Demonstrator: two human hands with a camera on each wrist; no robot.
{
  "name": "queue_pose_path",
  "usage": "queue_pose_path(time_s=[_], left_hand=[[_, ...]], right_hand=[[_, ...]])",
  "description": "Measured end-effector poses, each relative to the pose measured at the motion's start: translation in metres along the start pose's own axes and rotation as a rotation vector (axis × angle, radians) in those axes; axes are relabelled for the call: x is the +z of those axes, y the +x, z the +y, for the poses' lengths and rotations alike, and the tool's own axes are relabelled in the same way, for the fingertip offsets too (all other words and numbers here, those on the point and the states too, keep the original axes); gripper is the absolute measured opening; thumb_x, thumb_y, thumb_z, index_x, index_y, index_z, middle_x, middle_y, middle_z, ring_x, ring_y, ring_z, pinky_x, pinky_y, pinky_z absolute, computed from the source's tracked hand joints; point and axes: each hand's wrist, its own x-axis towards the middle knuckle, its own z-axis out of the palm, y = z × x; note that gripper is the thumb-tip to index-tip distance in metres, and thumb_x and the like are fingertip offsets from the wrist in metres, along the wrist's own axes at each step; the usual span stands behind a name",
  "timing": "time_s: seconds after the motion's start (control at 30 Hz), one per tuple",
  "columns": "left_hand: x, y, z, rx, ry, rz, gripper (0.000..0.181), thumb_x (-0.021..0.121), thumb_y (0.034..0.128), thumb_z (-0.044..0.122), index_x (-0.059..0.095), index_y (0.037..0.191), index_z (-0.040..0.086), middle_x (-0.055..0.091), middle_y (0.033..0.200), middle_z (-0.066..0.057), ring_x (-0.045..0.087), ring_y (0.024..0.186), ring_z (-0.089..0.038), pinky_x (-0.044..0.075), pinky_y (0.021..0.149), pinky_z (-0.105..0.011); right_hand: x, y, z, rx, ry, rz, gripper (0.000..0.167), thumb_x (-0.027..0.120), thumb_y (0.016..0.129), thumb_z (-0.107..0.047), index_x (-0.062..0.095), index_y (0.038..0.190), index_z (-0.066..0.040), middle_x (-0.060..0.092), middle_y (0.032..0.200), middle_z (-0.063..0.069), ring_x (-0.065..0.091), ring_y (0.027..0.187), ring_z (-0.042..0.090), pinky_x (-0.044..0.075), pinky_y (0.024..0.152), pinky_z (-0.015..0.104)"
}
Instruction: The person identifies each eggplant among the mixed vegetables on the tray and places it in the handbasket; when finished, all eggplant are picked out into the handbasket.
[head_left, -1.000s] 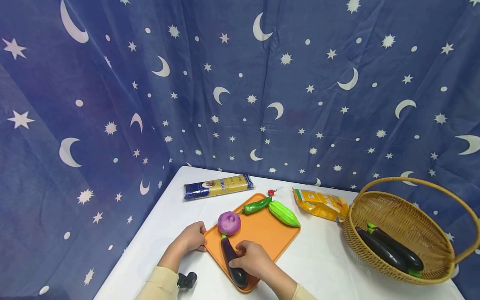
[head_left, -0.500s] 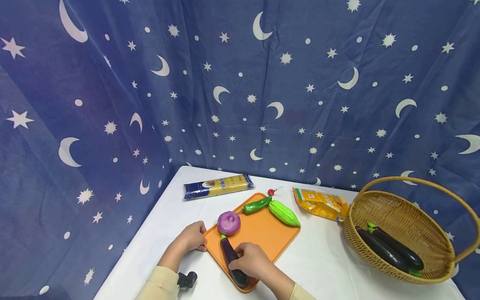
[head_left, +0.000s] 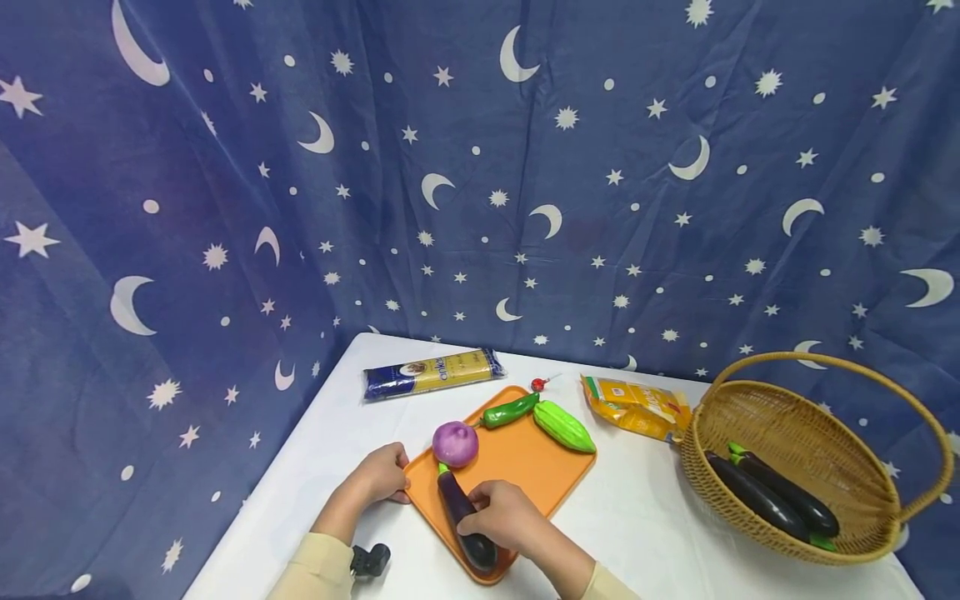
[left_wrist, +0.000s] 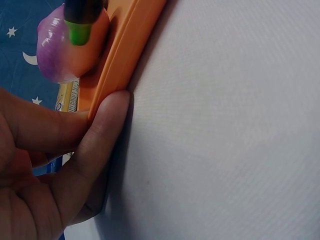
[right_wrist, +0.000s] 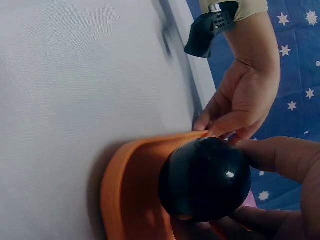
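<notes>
My right hand [head_left: 504, 518] grips a dark eggplant [head_left: 459, 508] around its thick end, over the near-left part of an orange tray [head_left: 525, 467]. In the right wrist view the eggplant's rounded bottom [right_wrist: 205, 180] faces the camera, with thumb and fingers on either side. At the tray's left corner, my left hand [head_left: 384, 473] pinches the rim; the left wrist view shows its fingertips on the tray edge [left_wrist: 117, 65]. A purple onion [head_left: 455, 444] lies on the tray by the eggplant's green stem. Further back on it lie a green chili pepper [head_left: 510, 412] and a bright green ridged vegetable [head_left: 563, 427].
A wicker basket [head_left: 795, 533] at the right holds two eggplants [head_left: 780, 496]. Behind the tray lie a blue-and-yellow pasta packet [head_left: 435, 374], a red lollipop [head_left: 538, 384] and an orange packet [head_left: 637, 407]. Patterned blue curtains stand behind the white table [head_left: 637, 517].
The view has shifted slightly. Both hands keep nearly the same place on the eggplant and the tray; nothing else has visibly moved.
</notes>
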Motion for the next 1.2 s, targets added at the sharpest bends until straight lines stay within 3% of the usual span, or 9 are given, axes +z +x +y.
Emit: queue_pose_path(time_s=[0.53, 1.2], left_hand=[[-0.002, 0.000, 0.001, 0.008, 0.008, -0.010, 0.019, 0.065, 0.0818, -0.010, 0.054, 0.091, 0.002, 0.057, 0.081, -0.011, 0.064, 0.061, -0.016, 0.058, 0.055, -0.025], [0.000, -0.003, 0.000, 0.014, -0.033, -0.002, 0.019, 0.063, 0.0821, -0.011, 0.054, 0.093, 0.000, 0.056, 0.082, -0.013, 0.064, 0.060, -0.017, 0.059, 0.056, -0.027]], right_hand=[[-0.022, -0.004, -0.009, -0.025, 0.194, -0.064, 0.036, 0.081, 0.078, -0.011, 0.068, 0.110, -0.001, 0.063, 0.092, 0.009, 0.063, 0.085, 0.024, 0.061, 0.070, 0.042], [-0.061, -0.002, -0.007, -0.037, 0.249, -0.035, 0.043, 0.080, 0.081, -0.014, 0.065, 0.118, 0.003, 0.066, 0.099, 0.011, 0.066, 0.089, 0.025, 0.062, 0.074, 0.045]])
